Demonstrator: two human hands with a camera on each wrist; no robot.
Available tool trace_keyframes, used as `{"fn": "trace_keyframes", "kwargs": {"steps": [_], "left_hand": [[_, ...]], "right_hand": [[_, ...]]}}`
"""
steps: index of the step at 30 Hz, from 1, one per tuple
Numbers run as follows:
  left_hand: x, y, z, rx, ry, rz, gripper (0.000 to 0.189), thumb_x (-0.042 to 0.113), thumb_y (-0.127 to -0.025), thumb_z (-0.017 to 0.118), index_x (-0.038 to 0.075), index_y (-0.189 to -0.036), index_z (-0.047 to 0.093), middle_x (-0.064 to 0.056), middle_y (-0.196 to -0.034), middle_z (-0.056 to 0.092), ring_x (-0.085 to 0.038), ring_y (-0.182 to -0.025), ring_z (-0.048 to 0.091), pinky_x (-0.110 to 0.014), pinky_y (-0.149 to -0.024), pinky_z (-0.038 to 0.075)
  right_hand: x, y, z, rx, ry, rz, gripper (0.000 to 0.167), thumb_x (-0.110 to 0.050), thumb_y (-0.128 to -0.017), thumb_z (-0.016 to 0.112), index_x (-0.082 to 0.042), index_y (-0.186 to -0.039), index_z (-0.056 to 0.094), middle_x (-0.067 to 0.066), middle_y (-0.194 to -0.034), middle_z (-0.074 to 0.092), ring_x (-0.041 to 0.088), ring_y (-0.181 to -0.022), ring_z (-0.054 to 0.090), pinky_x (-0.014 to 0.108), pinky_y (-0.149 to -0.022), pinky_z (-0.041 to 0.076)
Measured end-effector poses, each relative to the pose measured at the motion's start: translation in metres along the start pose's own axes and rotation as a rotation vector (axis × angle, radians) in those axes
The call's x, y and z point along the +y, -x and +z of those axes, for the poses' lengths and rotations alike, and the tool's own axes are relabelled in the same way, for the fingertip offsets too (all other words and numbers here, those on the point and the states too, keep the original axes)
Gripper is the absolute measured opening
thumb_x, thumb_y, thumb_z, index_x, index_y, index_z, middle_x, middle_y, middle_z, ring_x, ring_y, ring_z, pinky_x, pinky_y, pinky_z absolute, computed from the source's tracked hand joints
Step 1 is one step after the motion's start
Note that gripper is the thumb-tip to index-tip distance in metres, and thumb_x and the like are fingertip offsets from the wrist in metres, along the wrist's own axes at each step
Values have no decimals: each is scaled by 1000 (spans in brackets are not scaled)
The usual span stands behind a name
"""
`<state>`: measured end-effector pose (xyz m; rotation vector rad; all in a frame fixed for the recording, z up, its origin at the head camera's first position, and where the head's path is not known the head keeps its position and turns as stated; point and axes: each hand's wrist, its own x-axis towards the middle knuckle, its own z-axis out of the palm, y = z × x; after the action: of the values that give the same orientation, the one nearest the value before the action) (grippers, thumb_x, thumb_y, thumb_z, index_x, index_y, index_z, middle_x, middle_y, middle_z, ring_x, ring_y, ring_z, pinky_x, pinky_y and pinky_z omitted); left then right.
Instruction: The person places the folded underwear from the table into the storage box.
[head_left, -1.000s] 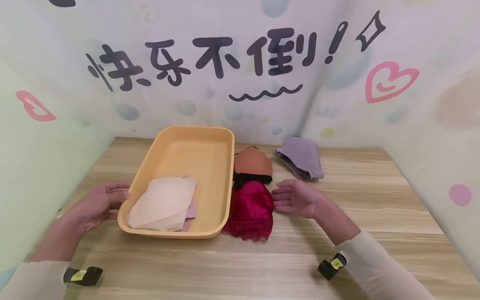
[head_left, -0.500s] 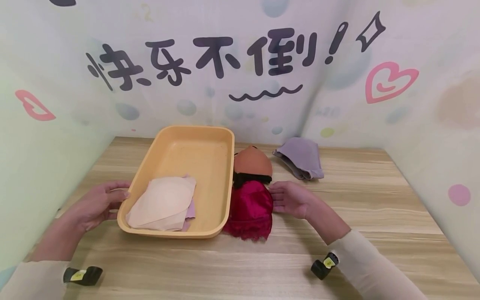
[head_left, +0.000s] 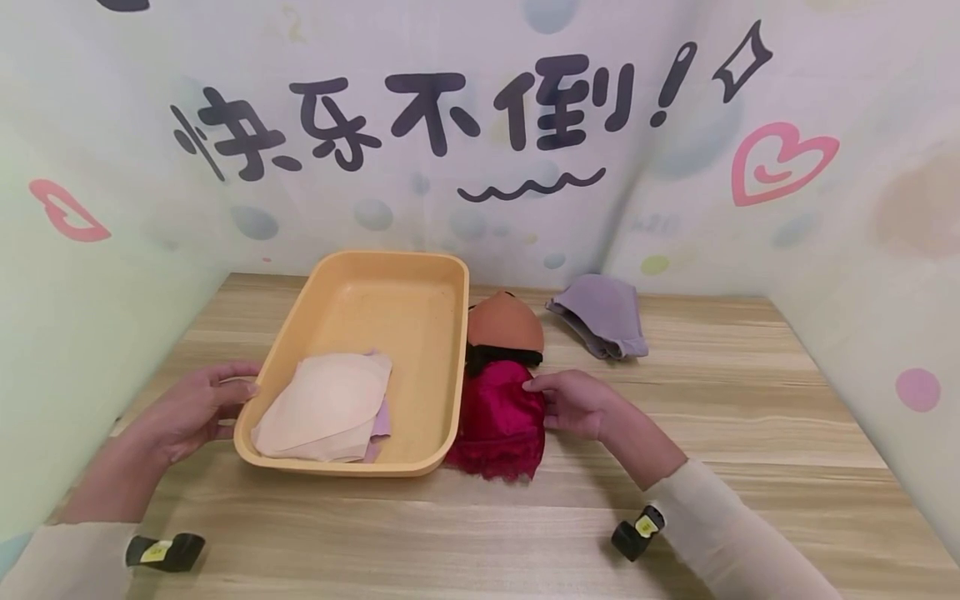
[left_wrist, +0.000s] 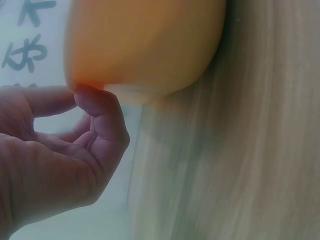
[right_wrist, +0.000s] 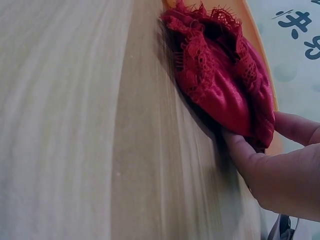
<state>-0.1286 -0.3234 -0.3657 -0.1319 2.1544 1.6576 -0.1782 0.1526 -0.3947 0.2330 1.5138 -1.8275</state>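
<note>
Wood-grain table bears one yellow tray, rim pinched at nine o'clock by the half-curled left hand, and, at tray's four o'clock, one crimson bra, edge narrowly pinched by the right hand (presumably pick-up, next needing a steady lift).

In the head view, the left forearm comes in from 8 o'clock and slants toward 2 o'clock, the left hand held in a pinch. The left wrist view shows its fingers bent, tips drawn close, with a rounded gap inside the curl. From 4 o'clock the right forearm reaches toward 10 o'clock; the right hand pinches too, two digits parted and aimed around 10 o'clock.
</note>
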Motion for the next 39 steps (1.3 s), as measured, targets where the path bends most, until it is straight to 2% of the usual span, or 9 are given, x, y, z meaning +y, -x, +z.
{"fn": "trace_keyframes", "kwargs": {"steps": [4,10,15,21,28,39], "left_hand": [[0,0,0,3,-1,-2,59,17,-101,49,-11,-145,20,9,-97,64,-9,-87,66,-36,-73,58],[0,0,0,1,0,2,59,17,-101,49,-11,-144,20,9,-97,65,-10,-87,66,-36,-73,58],[0,0,1,2,0,4,58,17,-101,49,-12,-144,21,9,-97,65,-10,-87,66,-36,-73,58],[-1,0,1,5,-2,3,58,17,-101,49,-12,-143,23,9,-97,65,-10,-86,66,-35,-73,58],[-1,0,0,7,4,0,58,17,-101,49,-12,-143,22,9,-96,65,-9,-86,66,-35,-73,58],[-1,0,0,7,3,4,56,18,-101,50,-11,-142,25,9,-96,65,-10,-86,66,-35,-72,58]], "right_hand": [[0,1,2,33,-4,-2,8,-8,-92,55,-11,-89,63,0,-93,60,17,-94,56,30,-81,49],[0,0,1,52,-11,-12,11,-6,-90,58,-11,-83,64,-3,-82,62,15,-85,59,27,-74,50],[-4,4,-1,44,-18,-12,14,-6,-91,56,-14,-82,64,-4,-84,63,14,-84,60,25,-73,47],[-15,14,-5,2,-39,-25,16,-6,-92,54,-15,-85,66,-5,-88,65,13,-87,62,24,-75,49],[-33,30,-10,-7,-53,-67,17,-5,-94,52,-13,-91,67,-3,-95,65,14,-92,62,28,-80,51],[-50,39,-12,-34,-38,-95,15,-8,-96,52,-12,-101,65,-4,-96,65,13,-87,64,27,-75,52]]}}
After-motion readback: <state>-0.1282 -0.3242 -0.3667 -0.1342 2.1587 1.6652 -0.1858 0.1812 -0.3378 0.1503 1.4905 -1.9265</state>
